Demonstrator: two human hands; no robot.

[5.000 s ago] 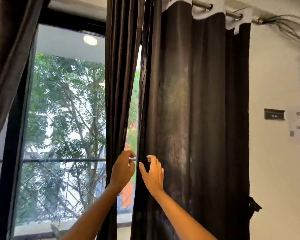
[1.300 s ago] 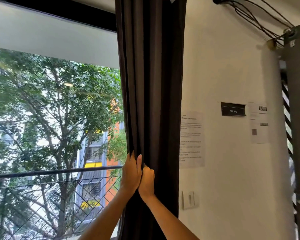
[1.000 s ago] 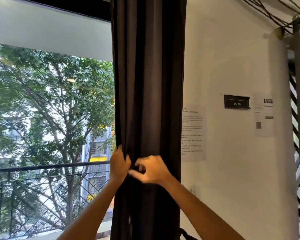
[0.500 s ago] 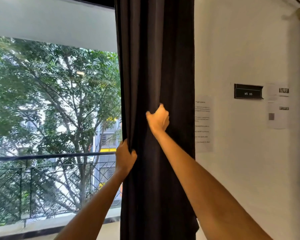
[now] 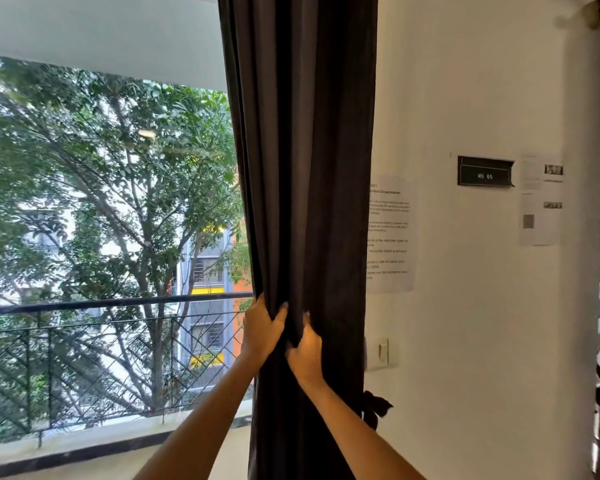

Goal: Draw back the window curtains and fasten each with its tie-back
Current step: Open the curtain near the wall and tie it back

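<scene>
Dark curtain gathered; hands' fingers hidden in folds

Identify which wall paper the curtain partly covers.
The text sheet beside the curtain; its left edge is hidden. The sheet by the sign hangs clear.

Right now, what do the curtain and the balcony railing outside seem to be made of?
Curtain: looks like thick matte woven cloth, dark brown, hanging in soft folds that bunch where both hands grip it. Balcony railing: probably dark painted metal, given its thin straight bars and lattice.
</scene>
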